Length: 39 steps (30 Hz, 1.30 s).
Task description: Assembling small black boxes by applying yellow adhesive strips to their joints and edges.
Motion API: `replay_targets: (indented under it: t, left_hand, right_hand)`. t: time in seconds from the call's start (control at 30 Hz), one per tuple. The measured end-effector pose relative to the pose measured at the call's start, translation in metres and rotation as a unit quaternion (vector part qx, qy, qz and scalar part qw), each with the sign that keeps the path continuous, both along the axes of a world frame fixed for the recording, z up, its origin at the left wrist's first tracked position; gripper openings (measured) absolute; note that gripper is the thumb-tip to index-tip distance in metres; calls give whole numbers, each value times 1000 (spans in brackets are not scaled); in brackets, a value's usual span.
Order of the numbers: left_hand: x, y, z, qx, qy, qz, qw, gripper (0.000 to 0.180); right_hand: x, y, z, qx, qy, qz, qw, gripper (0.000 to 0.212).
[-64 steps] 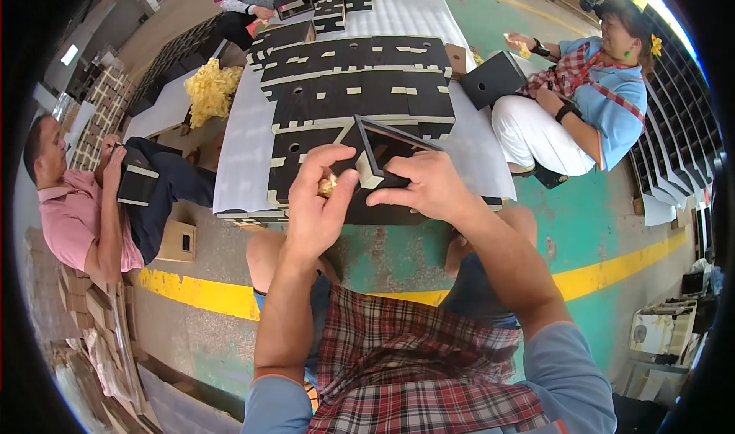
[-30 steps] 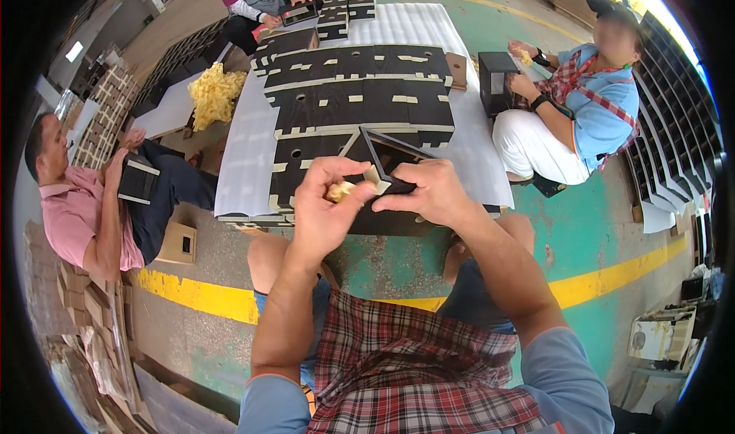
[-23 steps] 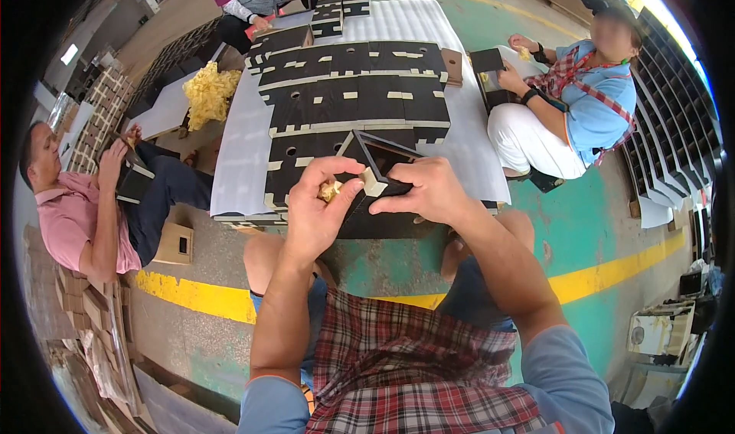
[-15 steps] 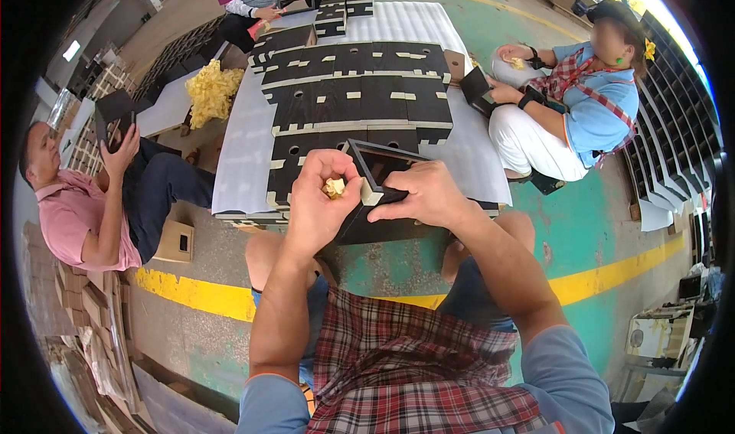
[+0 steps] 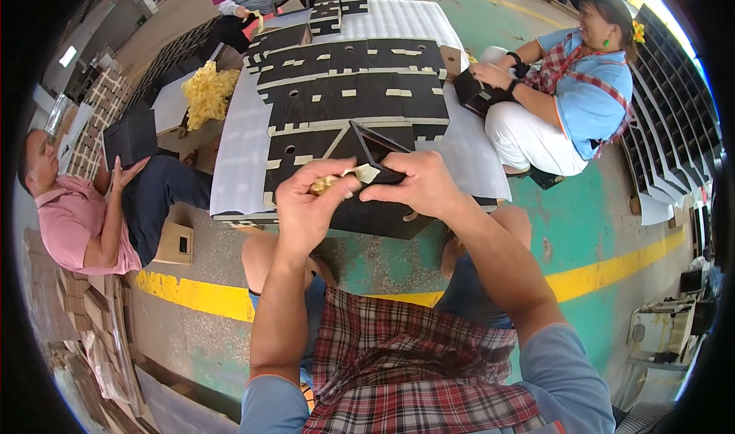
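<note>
A black wooden box (image 5: pixel 375 218) with an open frame side is tilted before me, just in front of the stacked boxes. My right hand (image 5: pixel 425 185) grips its near right edge, thumb pressed along the frame. At the box's corner a pale strip of masking tape (image 5: pixel 367 174) is partly lifted off. The thumb and fingers of my left hand (image 5: pixel 302 200) pinch its loose end. A crumpled wad of yellowish tape (image 5: pixel 323 184) sits within the same hand, partly covered by the fingers.
Rows of black boxes with tape tabs (image 5: pixel 352 93) stand on a table covered in white foam sheet (image 5: pixel 237 155). A heap of yellow tape (image 5: pixel 208 93) lies at far left. People handling boxes sit left, right and far; a wooden box (image 5: pixel 176 243) stands on the floor.
My left hand has pinched the tape at the box corner and pulled it up toward the left. The box has tilted further. Co-workers left and right have turned their boxes.
</note>
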<state>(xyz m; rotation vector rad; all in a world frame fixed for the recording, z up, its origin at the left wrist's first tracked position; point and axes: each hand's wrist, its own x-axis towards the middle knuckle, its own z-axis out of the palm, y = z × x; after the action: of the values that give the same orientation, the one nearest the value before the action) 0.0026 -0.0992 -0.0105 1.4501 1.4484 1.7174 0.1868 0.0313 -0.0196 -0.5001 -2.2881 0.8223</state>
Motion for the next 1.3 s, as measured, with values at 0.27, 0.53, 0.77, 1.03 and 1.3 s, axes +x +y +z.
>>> replay_targets:
  t: [0.27,0.53,0.77,1.03,1.3]
  left_hand:
    - [53,-18,21,45,157,-191,968,13]
    - [59,-1,-14,-98,-22,-323,941,44]
    - [15,-2,-4,-19,-81,-175,981,30]
    - [-14,-3,-7,2,-198,-24,980,24]
    - [-1,16,-10,-170,-226,37,958,45]
  right_hand:
    - [-4,17,-5,67,35,-57,995,60]
    - [2,35,-9,-9,103,-129,986,56]
    - [8,36,-5,-36,129,-166,977,50]
    - [5,39,-3,-192,174,-158,953,49]
    - [24,35,2,-223,173,-100,954,40]
